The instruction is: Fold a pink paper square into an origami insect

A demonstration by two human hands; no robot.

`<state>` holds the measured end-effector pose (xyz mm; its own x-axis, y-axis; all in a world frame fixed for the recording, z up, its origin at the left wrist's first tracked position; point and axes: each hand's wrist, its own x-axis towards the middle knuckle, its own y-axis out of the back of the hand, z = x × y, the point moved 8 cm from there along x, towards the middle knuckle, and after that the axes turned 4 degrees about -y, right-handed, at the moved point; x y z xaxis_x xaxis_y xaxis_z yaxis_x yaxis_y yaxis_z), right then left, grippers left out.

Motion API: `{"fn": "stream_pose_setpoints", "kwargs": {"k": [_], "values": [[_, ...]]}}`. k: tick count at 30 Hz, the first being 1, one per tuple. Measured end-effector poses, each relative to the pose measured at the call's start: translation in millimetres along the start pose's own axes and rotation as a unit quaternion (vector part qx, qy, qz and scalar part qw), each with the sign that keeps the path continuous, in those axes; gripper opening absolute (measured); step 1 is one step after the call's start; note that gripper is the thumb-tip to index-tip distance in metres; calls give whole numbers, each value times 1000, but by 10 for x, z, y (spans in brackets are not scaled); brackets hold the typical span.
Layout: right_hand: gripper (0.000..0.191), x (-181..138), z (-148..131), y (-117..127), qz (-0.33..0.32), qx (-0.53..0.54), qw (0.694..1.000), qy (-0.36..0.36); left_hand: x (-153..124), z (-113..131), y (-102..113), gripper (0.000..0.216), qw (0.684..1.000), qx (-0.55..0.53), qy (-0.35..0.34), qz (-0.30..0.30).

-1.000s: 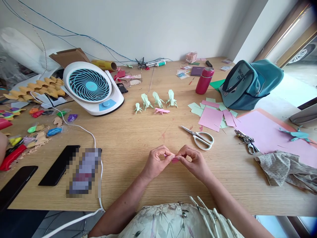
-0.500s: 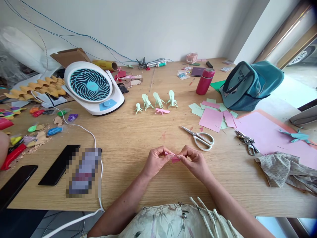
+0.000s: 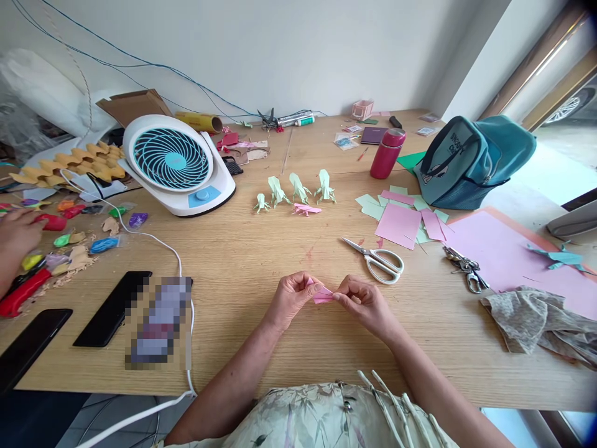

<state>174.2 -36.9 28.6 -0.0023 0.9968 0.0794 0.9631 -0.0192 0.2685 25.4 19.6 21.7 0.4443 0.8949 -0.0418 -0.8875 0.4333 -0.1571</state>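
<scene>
A small folded piece of pink paper (image 3: 323, 294) is stretched between my hands, just above the table. My left hand (image 3: 293, 300) pinches its left end between thumb and forefinger. At the right tip, my right hand (image 3: 362, 303) has it pinched the same way. White-handled scissors (image 3: 383, 263) lie partly open beyond my right hand. Farther back stand several pale green origami insects (image 3: 299, 188), with a pink origami insect (image 3: 306, 210) lying in front of them. Pink paper sheets (image 3: 398, 225) and green slips are piled to the right.
A white fan (image 3: 186, 168) stands at the back left, near phones (image 3: 112, 309) and a white cable. To the right are a red bottle (image 3: 387, 153), a teal backpack (image 3: 473, 162), keys (image 3: 466, 267) and a cloth (image 3: 536, 317). Another person's hand (image 3: 21, 236) is at the far left.
More of the pink paper's face shows between my fingers, as a pointed shape. My hands have barely moved. At the far left, the other person's hand has reached in over a red object.
</scene>
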Motion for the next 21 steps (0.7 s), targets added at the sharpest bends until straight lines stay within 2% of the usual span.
{"fn": "stream_pose_setpoints", "kwargs": {"k": [3, 10, 18, 21], "values": [[37, -6, -5, -16, 4, -16, 1000, 1, 13, -20, 13, 37, 1000, -18, 8, 7], [40, -8, 18, 50, 60, -14, 998, 3, 16, -111, 50, 36, 999, -34, 18, 19], [40, -3, 43, -132, -29, 4, 999, -21, 13, -88, 69, 33, 1000, 8, 4, 9], [35, -6, 72, -153, -36, 49, 997, -48, -4, -45, 18, 34, 999, 45, -5, -11]]}}
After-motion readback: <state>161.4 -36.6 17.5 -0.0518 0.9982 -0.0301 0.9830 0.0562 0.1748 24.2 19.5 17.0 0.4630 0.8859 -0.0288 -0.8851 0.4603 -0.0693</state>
